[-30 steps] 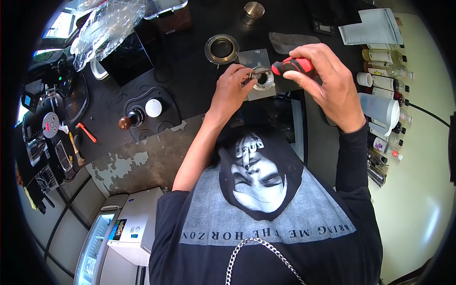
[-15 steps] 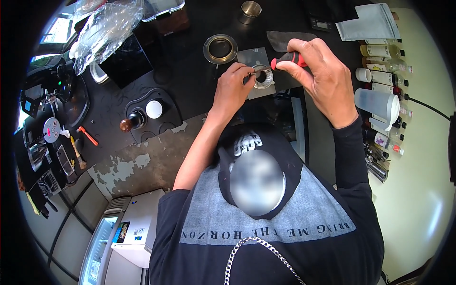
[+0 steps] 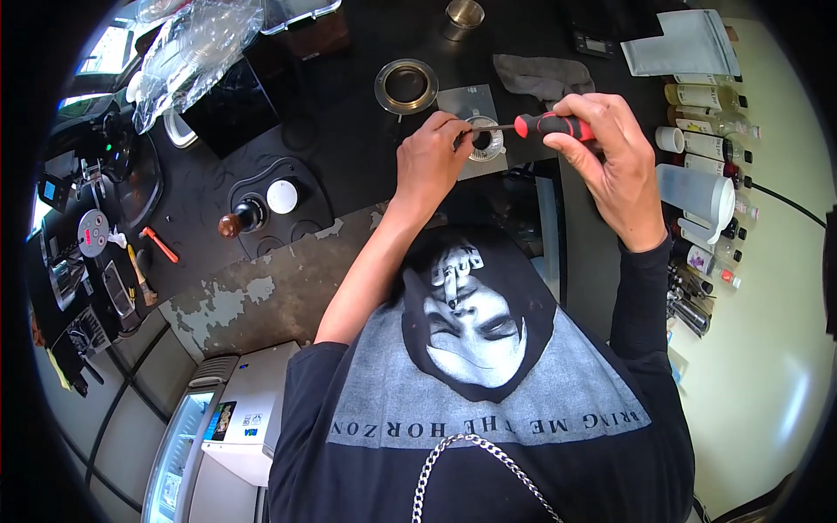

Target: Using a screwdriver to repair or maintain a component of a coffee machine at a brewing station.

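one fisheye view; worn on the head; facing down; near the shirt (image 3: 488, 418), farther from the table (image 3: 349, 157)

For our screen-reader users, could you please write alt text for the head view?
A person's right hand holds a red and black screwdriver, its shaft pointing at the left hand over a silver ring. A larger metal ring lies nearby; bottles line the right.

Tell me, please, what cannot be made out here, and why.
In the head view:
Tip of the red screwdriver: seems hidden by the left hand.
Anything in its grip: covered by that hand.
Screwdriver's rear end: covered by the right hand.
Clear plastic bag: cut off by the upper edge.
Print on the bottles: too small.
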Tool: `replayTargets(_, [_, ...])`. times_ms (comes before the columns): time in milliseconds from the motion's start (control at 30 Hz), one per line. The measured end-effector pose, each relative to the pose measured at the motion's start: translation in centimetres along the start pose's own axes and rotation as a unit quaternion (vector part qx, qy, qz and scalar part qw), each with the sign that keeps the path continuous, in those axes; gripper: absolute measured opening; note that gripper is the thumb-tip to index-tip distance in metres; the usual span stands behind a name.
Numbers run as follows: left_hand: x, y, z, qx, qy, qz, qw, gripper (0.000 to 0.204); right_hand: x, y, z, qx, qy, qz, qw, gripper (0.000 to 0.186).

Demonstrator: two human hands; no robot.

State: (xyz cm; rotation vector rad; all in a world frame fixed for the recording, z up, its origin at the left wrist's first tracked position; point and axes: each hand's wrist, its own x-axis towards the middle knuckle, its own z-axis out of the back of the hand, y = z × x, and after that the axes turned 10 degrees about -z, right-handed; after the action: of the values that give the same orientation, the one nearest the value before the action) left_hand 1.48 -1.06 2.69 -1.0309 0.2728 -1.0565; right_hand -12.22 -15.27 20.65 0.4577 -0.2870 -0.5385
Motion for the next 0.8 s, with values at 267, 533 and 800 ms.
replayTargets(267, [0.1, 0.2, 0.1, 0.01, 0.02, -0.006, 1.0, 0.014, 0.1, 1.6, 0.4, 0.119, 0.031, -0.042, 0.992, 0.035])
replayTargets(533, [0.0, 1.1, 0.0, -0.051, 0.027, 0.0, 0.998, 0.021, 1.7, 0.6, -0.2, -0.071, 0.003, 0.018, 0.997, 0.033])
replayTargets(800, [0.2, 1.7, 0.3, -0.085, 0.038, -0.016, 0.996, 0.024, 2.2, 1.7, 0.2, -0.095, -0.016, 0.054, 0.994, 0.035])
